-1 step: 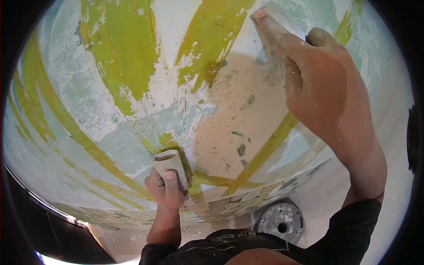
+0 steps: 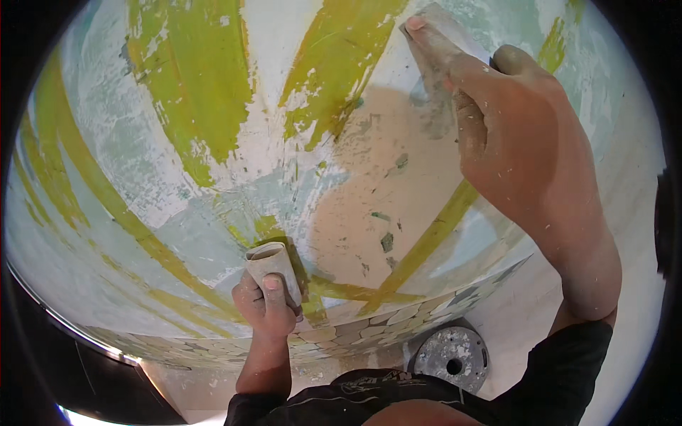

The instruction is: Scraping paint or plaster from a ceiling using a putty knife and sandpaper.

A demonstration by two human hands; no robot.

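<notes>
The wall (image 2: 213, 234) in front of me bears yellow-green paint stripes with ragged, flaked edges over white and pale blue-green. My right hand (image 2: 522, 135), dusty and raised at the upper right, grips a scraper (image 2: 449, 32). Its index finger stretches along the flat, greyish blade, which lies against the wall; the handle is mostly covered by the fist. Low and left of centre, my left hand (image 2: 266, 302) closes around a loosely rolled beige-grey sheet (image 2: 275, 264), hollow at its top end. That roll is close to the wall; whether it touches cannot be told.
Stone-patterned cladding (image 2: 376, 319) runs along the wall's foot. On the floor below sits a round, grey, paint-spattered object (image 2: 452, 355) with a dark hole. A large dark object (image 2: 85, 369) with a shiny rim occupies the lower left. Shadows of my arm and head fall on the wall.
</notes>
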